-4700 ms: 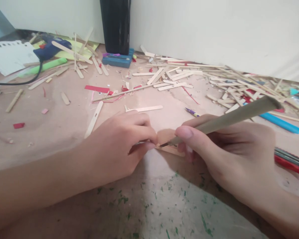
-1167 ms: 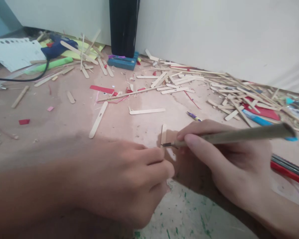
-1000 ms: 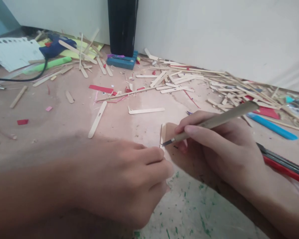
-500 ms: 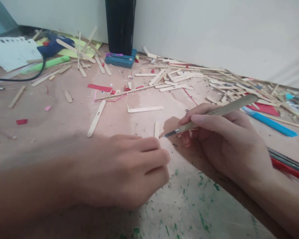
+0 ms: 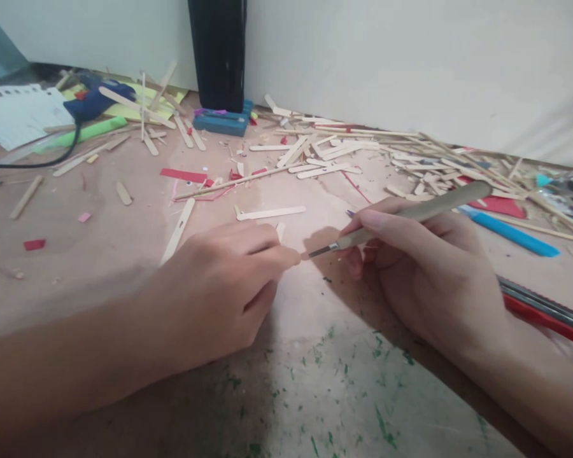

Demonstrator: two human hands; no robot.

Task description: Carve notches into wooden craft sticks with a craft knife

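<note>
In the head view, my left hand (image 5: 233, 280) is closed, fingers bent down over a wooden popsicle stick (image 5: 280, 231). Only the stick's far end shows beyond the knuckles; the fingers hide the remainder. My right hand (image 5: 424, 267) grips a craft knife (image 5: 410, 213) with a pale wooden handle, held like a pen. Its narrow blade points left, and its tip lies right by my left fingertips; whether they touch I cannot tell. Just past my left hand lie a loose popsicle stick (image 5: 272, 213) and another with small holes (image 5: 179, 229).
Popsicle sticks and thin rods are heaped along the white wall (image 5: 386, 70). A blue glue gun (image 5: 98, 98) with a black cord lies at back left. A black upright object (image 5: 219, 57) stands on a blue base. A blue strip (image 5: 516, 234) and a red-and-black tool (image 5: 544, 312) lie right.
My left hand has shifted a little left and away from me, taking the popsicle stick along. The knife blade stays near the left fingertips. The whole view has moved slightly.
</note>
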